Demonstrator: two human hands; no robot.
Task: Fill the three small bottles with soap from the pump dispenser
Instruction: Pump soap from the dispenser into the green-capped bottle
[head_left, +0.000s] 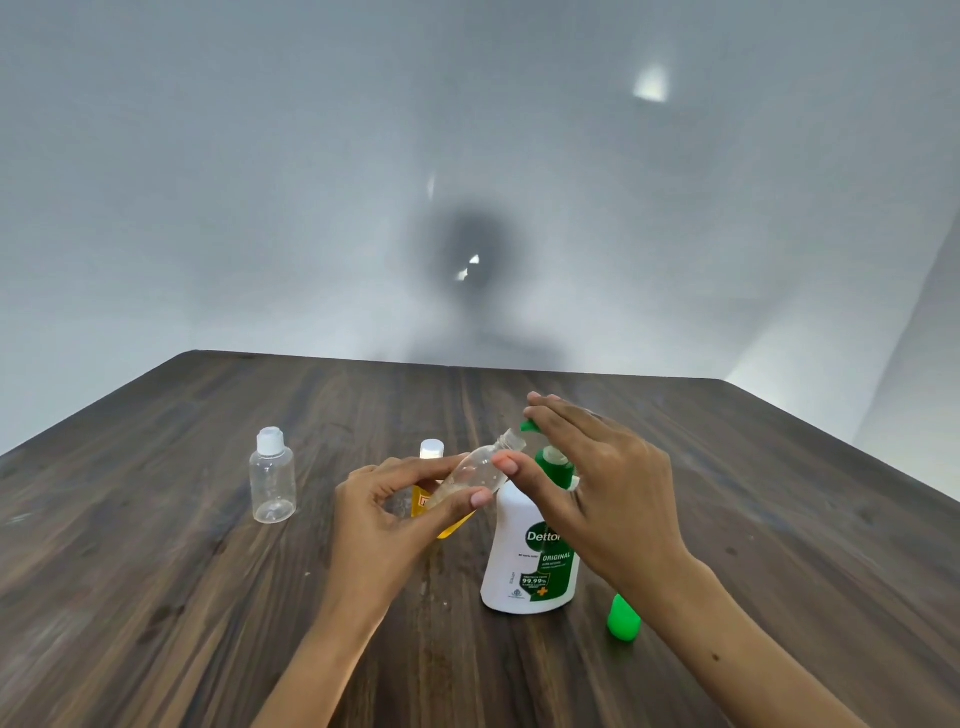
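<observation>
A white Dettol pump dispenser (524, 561) with a green pump head stands on the dark wooden table (208, 597). My right hand (597, 488) lies over the pump head, fingers straight, pressing on it. My left hand (389, 514) pinches a small clear bottle (475, 475), tilted with its open neck right under the green spout. Behind my left hand stands a small bottle with yellow soap (423, 501) and a white cap, mostly hidden. An empty clear bottle (272, 475) with a white cap stands upright at the left.
A small green cap or object (623, 618) lies on the table right of the dispenser, under my right forearm. A pale wall rises behind the table's far edge.
</observation>
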